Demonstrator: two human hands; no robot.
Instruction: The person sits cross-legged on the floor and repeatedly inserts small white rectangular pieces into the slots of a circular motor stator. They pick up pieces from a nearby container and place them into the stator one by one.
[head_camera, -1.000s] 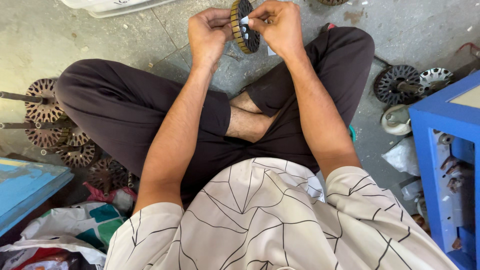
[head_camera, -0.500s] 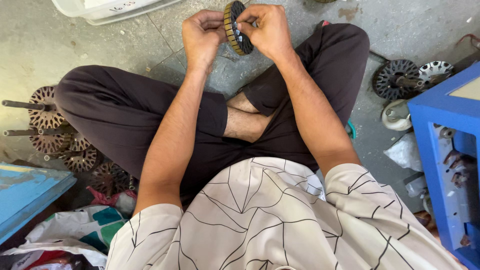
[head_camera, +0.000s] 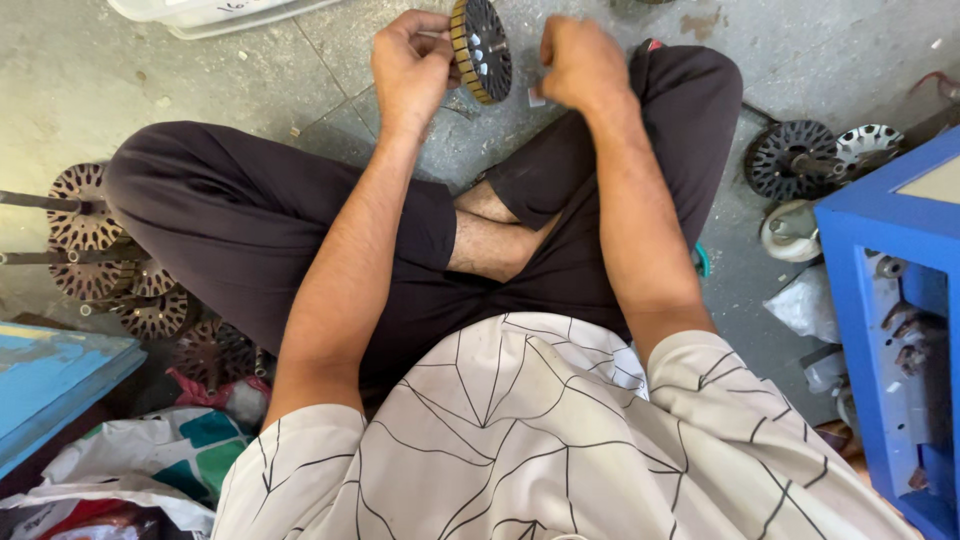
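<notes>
Grey concrete floor (head_camera: 250, 90), stained and dusty, spreads under a person who sits on it with crossed legs in dark trousers and a pale shirt with thin black lines.

Both arms reach forward over the knees. The left hand (head_camera: 412, 62) is curled tight, and its fingers (head_camera: 437, 30) pinch the rim of a round slotted metal disc (head_camera: 480, 48). The disc stands on its edge, raised above the floor, between the two hands; its yellowish layered rim faces the left hand and its dark flat face turns toward the right. The right hand (head_camera: 578, 62) is just beside the disc, on the side of the dark face, and is closed into a loose fist. I cannot tell if it touches the disc, or if it holds something small.

On the person's left side, several similar slotted discs on metal rods (head_camera: 85, 235) lie on the floor, near the knee. Below them is the corner of a light blue board (head_camera: 50, 375) and a crumpled printed bag (head_camera: 150, 455). On the right side, a dark slotted disc (head_camera: 790, 160) and a lighter one (head_camera: 868, 143) lie near each other on the floor, with a roll of whitish tape (head_camera: 790, 230) close by. A blue metal frame (head_camera: 880, 330) stands at the right edge. A white plastic container (head_camera: 210, 12) shows at the top.
</notes>
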